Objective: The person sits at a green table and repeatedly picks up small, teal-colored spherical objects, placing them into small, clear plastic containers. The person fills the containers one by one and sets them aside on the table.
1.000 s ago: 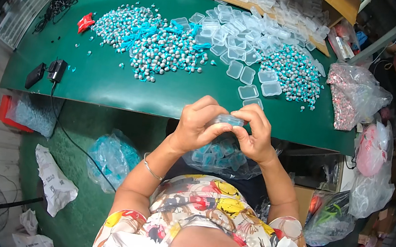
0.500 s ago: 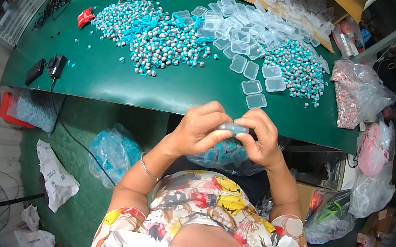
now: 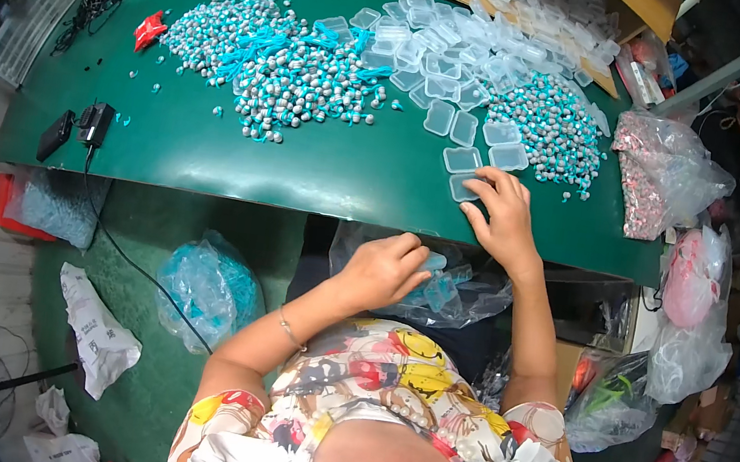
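My left hand (image 3: pixel 380 273) is over a clear bag (image 3: pixel 482 300) at my lap, which holds small blue-tinted boxes. Its fingers are curled, and a small plastic box (image 3: pixel 434 262) with blue contents shows at the fingertips, seemingly pinched there. My right hand (image 3: pixel 505 216) reaches to the table's near part, thumb and fingers apart. Its fingertips touch or hover over the nearest clear empty plastic box (image 3: pixel 462 188). Just beyond lies another clear box (image 3: pixel 462 160), with several more leading up to a large heap of clear boxes (image 3: pixel 450 50).
Piles of grey beads with blue cords (image 3: pixel 305 82) cover the green table (image 3: pixel 321 173); a smaller bead pile (image 3: pixel 547 128) lies right. A bag of pink pieces (image 3: pixel 643 178) stands at the right edge. A black adapter (image 3: pixel 95 124) trails a cable leftward. A bag (image 3: pixel 211 290) sits on the floor.
My hands have parted. The left has dropped lower toward the lap bag with the small box; the right has let go of it and moved up to the clear boxes on the table.
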### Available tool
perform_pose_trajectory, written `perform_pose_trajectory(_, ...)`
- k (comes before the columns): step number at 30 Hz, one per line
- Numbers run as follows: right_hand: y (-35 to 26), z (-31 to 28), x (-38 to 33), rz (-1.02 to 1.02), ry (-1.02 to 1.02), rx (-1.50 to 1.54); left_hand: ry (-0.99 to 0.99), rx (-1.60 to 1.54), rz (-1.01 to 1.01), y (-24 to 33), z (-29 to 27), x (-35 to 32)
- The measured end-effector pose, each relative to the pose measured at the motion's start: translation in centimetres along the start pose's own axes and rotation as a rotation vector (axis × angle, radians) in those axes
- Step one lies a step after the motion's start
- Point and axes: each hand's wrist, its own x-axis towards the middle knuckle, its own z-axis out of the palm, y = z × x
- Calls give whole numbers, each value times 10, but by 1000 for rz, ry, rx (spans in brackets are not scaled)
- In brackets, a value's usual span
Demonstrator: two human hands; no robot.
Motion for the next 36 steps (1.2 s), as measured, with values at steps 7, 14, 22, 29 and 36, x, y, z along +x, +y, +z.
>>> perform_pose_trajectory(7, -25, 18, -1, -34, 31, 70, -70, 81, -106, 3, 0, -8)
perform_pose_trajectory(14, -33, 25, 3, -64, 65, 106, 358, 389, -268, -55, -72, 74)
perform_pose_trajectory(22, -7, 8, 17, -81, 161, 145, 249, 546, -136, -102, -63, 81)
perform_pose_trajectory(29, 70, 15, 95, 190, 151, -297, 254, 362, -151, -92, -58, 74)
perform_pose_trajectory(36, 72, 30, 125, 310, -104, -550, 321, 296, -187, -87, -53, 76)
